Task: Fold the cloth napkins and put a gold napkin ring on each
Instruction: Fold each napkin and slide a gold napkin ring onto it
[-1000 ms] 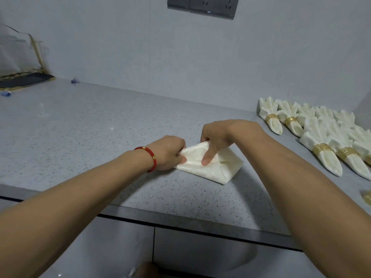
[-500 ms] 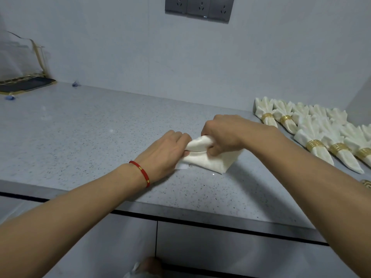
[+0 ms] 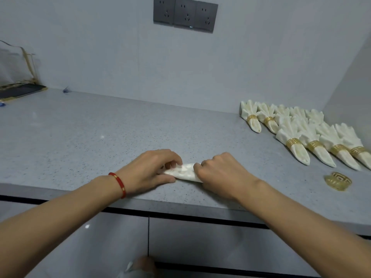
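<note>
A cream cloth napkin (image 3: 183, 171) lies rolled into a narrow bundle near the front edge of the grey counter (image 3: 100, 141). My left hand (image 3: 152, 171), with a red bracelet at the wrist, grips its left end with curled fingers. My right hand (image 3: 220, 173) grips its right end, and most of the cloth is hidden under both hands. A loose gold napkin ring (image 3: 338, 181) lies on the counter to the right, apart from my hands. Several finished napkins with gold rings (image 3: 297, 145) lie in rows at the back right.
The wall behind carries a dark socket panel (image 3: 185, 15). A dark tray with gold trim (image 3: 20, 92) sits at the far left by a clear bag. A right side wall closes in past the finished napkins. Cabinet fronts run below the counter edge.
The napkin went from a flat folded triangle to a tight narrow roll. Both hands closed in on it and now hold its two ends. The loose gold ring has come into view.
</note>
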A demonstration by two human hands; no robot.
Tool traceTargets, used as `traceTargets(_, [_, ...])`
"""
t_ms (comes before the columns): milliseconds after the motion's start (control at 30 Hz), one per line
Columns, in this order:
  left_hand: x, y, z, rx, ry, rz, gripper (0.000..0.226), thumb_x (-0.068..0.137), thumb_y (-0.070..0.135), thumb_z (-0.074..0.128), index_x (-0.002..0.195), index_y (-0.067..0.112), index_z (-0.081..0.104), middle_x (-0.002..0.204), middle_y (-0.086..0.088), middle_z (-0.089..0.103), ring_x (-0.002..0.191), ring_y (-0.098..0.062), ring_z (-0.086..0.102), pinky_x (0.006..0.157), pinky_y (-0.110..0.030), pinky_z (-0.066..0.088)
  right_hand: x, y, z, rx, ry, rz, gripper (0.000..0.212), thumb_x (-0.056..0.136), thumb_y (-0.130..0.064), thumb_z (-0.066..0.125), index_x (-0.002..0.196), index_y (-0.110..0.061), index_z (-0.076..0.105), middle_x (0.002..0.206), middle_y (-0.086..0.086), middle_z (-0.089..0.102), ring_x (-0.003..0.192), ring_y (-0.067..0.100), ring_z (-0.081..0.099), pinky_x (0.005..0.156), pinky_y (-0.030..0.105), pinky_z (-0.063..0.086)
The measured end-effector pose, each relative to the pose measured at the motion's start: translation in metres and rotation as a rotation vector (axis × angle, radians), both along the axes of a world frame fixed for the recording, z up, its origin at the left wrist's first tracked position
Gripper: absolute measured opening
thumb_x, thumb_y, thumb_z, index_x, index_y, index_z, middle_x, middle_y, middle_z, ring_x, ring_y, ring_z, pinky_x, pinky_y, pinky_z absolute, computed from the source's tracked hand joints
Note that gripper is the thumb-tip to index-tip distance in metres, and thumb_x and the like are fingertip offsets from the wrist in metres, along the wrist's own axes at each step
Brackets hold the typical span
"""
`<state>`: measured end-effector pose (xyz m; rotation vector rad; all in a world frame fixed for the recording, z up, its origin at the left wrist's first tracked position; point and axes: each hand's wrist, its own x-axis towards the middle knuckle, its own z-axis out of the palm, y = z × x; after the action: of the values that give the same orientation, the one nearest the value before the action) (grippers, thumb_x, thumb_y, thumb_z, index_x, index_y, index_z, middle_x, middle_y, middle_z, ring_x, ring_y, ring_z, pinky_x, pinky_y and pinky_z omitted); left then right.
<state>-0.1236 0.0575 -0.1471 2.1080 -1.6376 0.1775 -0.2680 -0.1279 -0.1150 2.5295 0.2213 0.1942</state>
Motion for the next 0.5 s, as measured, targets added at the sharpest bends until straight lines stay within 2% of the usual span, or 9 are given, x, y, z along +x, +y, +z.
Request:
traceTargets(67, [-0.001, 0.004, 0.002, 0.008, -0.006, 0.014, 0.015, 0.094, 0.036, 0.068, 0.108, 0.034, 0.061, 0.095, 0.022, 0.058, 0.088, 0.006, 0.052, 0.072, -0.01, 0.04, 0.001, -0.003, 0.005, 0.13, 0.036, -0.053, 0.01, 0.093, -0.025, 0.064, 0.096, -0.018, 0.057, 0.078, -0.001, 0.06, 0.054, 0.019, 0.042, 0.049, 0.029, 0.022])
traceTargets(133, [-0.004, 0.0, 0.004, 0.028, -0.017, 0.028, 0.008, 0.098, 0.033, 0.062, 0.105, 0.03, 0.064, 0.091, 0.021, 0.058, 0.084, 0.006, 0.052, 0.07, -0.012, 0.041, 0.001, -0.005, 0.018, 0.319, 0.101, -0.142, 0.023, 0.091, -0.039, 0.067, 0.105, -0.021, 0.064, 0.083, -0.004, 0.062, 0.07, 0.019, 0.055, 0.056, 0.03, 0.033])
traceTargets(200, [-0.001, -0.007, 0.01, 0.089, 0.041, 0.049, 0.007, 0.099, 0.028, 0.061, 0.105, 0.028, 0.066, 0.088, 0.019, 0.061, 0.082, 0.004, 0.055, 0.071, -0.018, 0.046, 0.002, -0.017, 0.028, 0.58, 0.154, -0.268, 0.04, 0.081, -0.059, 0.075, 0.098, -0.023, 0.068, 0.084, -0.005, 0.066, 0.078, 0.018, 0.062, 0.059, 0.031, 0.041])
traceTargets(267, [0.007, -0.016, 0.022, 0.205, 0.125, 0.057, 0.008, 0.098, 0.023, 0.063, 0.104, 0.028, 0.066, 0.089, 0.018, 0.064, 0.083, 0.002, 0.058, 0.076, -0.024, 0.05, -0.002, -0.033, 0.034, 0.851, 0.214, -0.392, 0.052, 0.079, -0.068, 0.073, 0.098, -0.02, 0.069, 0.09, -0.002, 0.069, 0.083, 0.017, 0.064, 0.066, 0.033, 0.045])
traceTargets(333, [0.016, -0.025, 0.033, 0.331, 0.152, 0.039, 0.009, 0.098, 0.02, 0.063, 0.103, 0.028, 0.065, 0.089, 0.017, 0.064, 0.084, -0.001, 0.059, 0.075, -0.023, 0.048, -0.008, -0.046, 0.035, 1.088, 0.224, -0.481, 0.047, 0.086, -0.063, 0.071, 0.102, -0.019, 0.07, 0.096, -0.002, 0.072, 0.09, 0.018, 0.067, 0.077, 0.036, 0.051])
traceTargets(400, [0.022, -0.036, 0.041, 0.434, 0.14, 0.02, 0.009, 0.099, 0.019, 0.061, 0.104, 0.026, 0.064, 0.088, 0.017, 0.06, 0.081, -0.002, 0.055, 0.069, -0.018, 0.04, -0.013, -0.053, 0.029, 1.213, 0.188, -0.55, 0.043, 0.089, -0.056, 0.073, 0.107, -0.017, 0.07, 0.104, 0.0, 0.073, 0.099, 0.02, 0.068, 0.09, 0.039, 0.053])
traceTargets(433, [0.024, -0.04, 0.045, 0.48, 0.151, 0.016, 0.009, 0.099, 0.019, 0.061, 0.106, 0.024, 0.064, 0.088, 0.016, 0.059, 0.08, -0.004, 0.054, 0.066, -0.016, 0.037, -0.015, -0.053, 0.025, 1.222, 0.169, -0.576, 0.043, 0.089, -0.054, 0.073, 0.109, -0.016, 0.069, 0.107, 0.0, 0.071, 0.101, 0.019, 0.067, 0.09, 0.036, 0.052])
traceTargets(500, [0.029, -0.047, 0.051, 0.552, 0.207, 0.017, 0.012, 0.1, 0.019, 0.061, 0.111, 0.02, 0.065, 0.09, 0.012, 0.06, 0.083, -0.009, 0.055, 0.063, -0.015, 0.038, -0.017, -0.052, 0.017, 1.221, 0.142, -0.613, 0.039, 0.089, -0.053, 0.074, 0.105, -0.018, 0.065, 0.105, -0.003, 0.067, 0.096, 0.012, 0.063, 0.08, 0.027, 0.05])
